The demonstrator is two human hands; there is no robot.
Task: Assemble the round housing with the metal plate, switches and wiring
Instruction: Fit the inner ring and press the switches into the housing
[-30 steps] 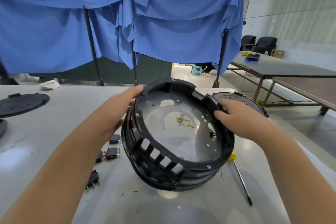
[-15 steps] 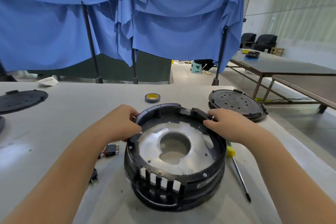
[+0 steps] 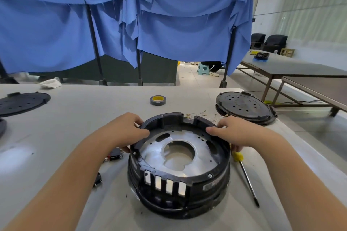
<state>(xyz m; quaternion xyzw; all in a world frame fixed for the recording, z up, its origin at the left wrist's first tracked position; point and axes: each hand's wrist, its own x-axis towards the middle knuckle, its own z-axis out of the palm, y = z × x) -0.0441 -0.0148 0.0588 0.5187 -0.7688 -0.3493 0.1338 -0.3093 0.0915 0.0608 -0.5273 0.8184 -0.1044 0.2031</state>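
- Sitting flat on the grey table (image 3: 78,118), open side up, the round housing (image 3: 178,180) lies straight ahead of the person, between the two forearms, with its slotted window section turned toward the camera.
- Inside it the metal plate (image 3: 155,154) lies level, its big central hole showing the table beneath.
- The left hand (image 3: 124,129) grips the far-left rim, fingers curled over the edge; the right hand (image 3: 234,133) grips the far-right rim the same way, thumb down the outer wall. Both are clamped on the housing, well apart from each other.
- Loose switches (image 3: 114,155) lie just left of the housing, nearer the left hand, so that hand looks the likelier one to fetch them.
- The yellow-handled screwdriver (image 3: 244,172) lies just right of the housing, below the right hand, its shaft pointing toward the person.
- Thin wires with terminals (image 3: 199,113) lie just behind the rim.
- Farther back sit a tape roll (image 3: 158,100) and a black perforated lid (image 3: 244,107).
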